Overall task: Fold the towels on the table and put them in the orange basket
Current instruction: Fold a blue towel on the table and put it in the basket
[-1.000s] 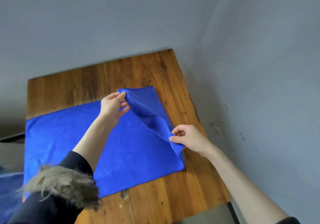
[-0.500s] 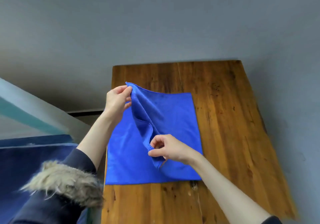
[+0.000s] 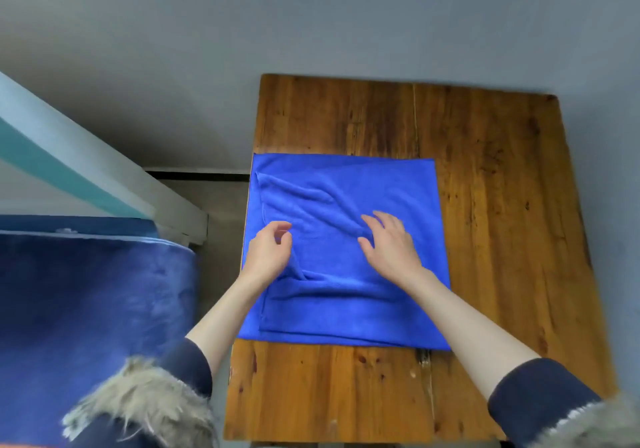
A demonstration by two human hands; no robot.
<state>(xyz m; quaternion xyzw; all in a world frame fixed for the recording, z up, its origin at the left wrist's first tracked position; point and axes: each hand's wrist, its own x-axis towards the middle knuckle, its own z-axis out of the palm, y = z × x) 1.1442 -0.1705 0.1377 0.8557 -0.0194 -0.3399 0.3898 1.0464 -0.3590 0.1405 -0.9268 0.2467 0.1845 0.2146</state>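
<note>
A blue towel (image 3: 346,312) lies folded in half on the left part of the wooden table (image 3: 502,239), its top layer wrinkled. My left hand (image 3: 268,253) hovers over the towel's left side with fingers loosely curled, holding nothing. Over the towel's middle my right hand (image 3: 389,243) lies with fingers spread and straight, palm down on the cloth. The orange basket is not in view, apart from a thin orange sliver at the bottom left corner.
Dark blue fabric (image 3: 86,309) fills the area left of the table. A white and teal beam (image 3: 86,177) slants behind it. The grey wall (image 3: 311,14) stands behind the table. Bare wood shows to the right of the towel and in front of it.
Both hands carried the towel's right edge over to the left and let it go. The towel now lies folded in half, with both hands low over it.
</note>
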